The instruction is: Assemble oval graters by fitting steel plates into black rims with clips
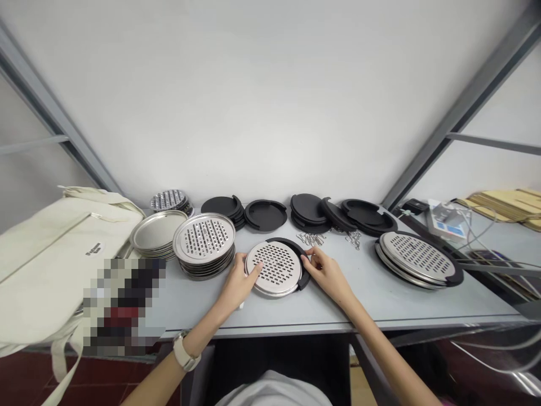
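A round metal grater plate [274, 264] lies in front of me, with a black curved rim [305, 277] around its back and right side. My left hand [240, 282] is closed on the plate's left edge, thumb on top of the slotted face. At the right, my right hand [327, 272] pinches the black rim. Just left of my left hand stands a stack of round grater plates [204, 237]. Beside it are stacked plain round metal trays [157, 231]. To the right is a pile of grater plates with black rims [416, 256].
Black round holders [265, 215] line the wall in several piles. Small metal hooks [311, 239] lie before them. A cream bag [54, 248] takes up the left end. Beyond a metal frame post [452, 113] at right sit yellowish flat sheets [507, 203] and cables.
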Demonstrator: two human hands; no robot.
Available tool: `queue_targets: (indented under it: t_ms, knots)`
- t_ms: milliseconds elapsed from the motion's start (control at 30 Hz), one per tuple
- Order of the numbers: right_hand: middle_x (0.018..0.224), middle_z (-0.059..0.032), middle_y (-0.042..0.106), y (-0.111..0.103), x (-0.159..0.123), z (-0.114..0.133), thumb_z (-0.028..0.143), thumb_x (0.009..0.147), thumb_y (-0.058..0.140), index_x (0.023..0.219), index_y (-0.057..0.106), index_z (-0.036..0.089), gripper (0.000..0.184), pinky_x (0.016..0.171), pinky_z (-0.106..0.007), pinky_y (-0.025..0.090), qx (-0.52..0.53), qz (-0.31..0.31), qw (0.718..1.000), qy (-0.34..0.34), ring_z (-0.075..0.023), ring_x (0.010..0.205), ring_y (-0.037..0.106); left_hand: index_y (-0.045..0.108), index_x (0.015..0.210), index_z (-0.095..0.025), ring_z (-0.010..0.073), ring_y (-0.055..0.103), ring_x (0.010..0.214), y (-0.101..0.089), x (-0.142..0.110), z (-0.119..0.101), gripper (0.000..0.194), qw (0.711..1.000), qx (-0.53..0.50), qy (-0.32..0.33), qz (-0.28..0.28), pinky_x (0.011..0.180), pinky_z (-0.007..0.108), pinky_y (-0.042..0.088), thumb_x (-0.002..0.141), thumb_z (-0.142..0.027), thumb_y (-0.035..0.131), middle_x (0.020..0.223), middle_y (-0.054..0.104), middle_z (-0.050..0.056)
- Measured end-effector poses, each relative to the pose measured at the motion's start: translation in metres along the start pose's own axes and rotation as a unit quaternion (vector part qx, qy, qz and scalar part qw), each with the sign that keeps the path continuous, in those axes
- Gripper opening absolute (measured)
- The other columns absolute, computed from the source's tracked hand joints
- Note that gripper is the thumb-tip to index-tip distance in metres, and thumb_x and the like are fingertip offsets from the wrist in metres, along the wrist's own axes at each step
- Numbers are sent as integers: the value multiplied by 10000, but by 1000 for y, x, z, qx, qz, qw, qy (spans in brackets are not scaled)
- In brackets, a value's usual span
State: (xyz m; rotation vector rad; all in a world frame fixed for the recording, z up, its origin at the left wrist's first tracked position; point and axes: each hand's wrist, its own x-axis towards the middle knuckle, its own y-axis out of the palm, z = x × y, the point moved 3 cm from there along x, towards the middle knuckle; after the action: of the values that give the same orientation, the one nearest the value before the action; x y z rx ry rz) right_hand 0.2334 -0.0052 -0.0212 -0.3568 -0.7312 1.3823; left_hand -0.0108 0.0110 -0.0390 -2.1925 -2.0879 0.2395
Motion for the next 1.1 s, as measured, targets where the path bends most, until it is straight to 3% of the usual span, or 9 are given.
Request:
queue_targets:
  t_ms: [167,367,500,633,833,1100]
  knots:
    - [532,76,369,3,-5,3,398,904,431,858,460,236,171,526,-254,332,-25,-15,1000,-1,-143,481,395,492,971,-200,211,587,786,2,8,0,406,1000,8,10,5,618,266,437,721,-459,680,844,610,57]
    - [526,80,374,3,-6,4,398,889,453,871,458,241,158,519,-248,318,-19,-17,999,22,-143,478,395,484,988,-193,222,586,862,-4,3,-12,370,993,99,62,32,761,312,433,791,-482,607,904,621,61]
    - [528,80,370,1,-5,1,409,890,451,928,505,231,190,533,-251,331,-18,-16,999,32,-143,487,398,475,1086,-198,253,583,919,-11,-13,-25,558,983,157,65,74,767,309,418,696,-528,700,968,625,74]
    - [543,71,379,0,-3,0,406,893,441,1031,541,212,259,548,-256,338,-19,0,999,29,-149,507,415,447,1229,-189,241,574,760,-20,-23,-29,806,964,251,47,69,675,295,401,607,-616,730,808,588,27]
    - [559,65,375,0,-2,4,400,896,425,1059,554,184,299,551,-253,337,-15,15,1000,13,-141,518,393,439,1318,-262,202,574,780,-17,-23,-38,785,947,288,83,113,687,270,405,661,-609,691,911,623,16]
    - [555,79,326,2,-2,5,370,897,431,1015,537,189,240,551,-242,314,-12,9,1000,10,-128,517,352,424,1357,-255,189,577,721,-11,-24,-32,856,943,316,50,89,622,253,374,638,-638,690,773,619,-12]
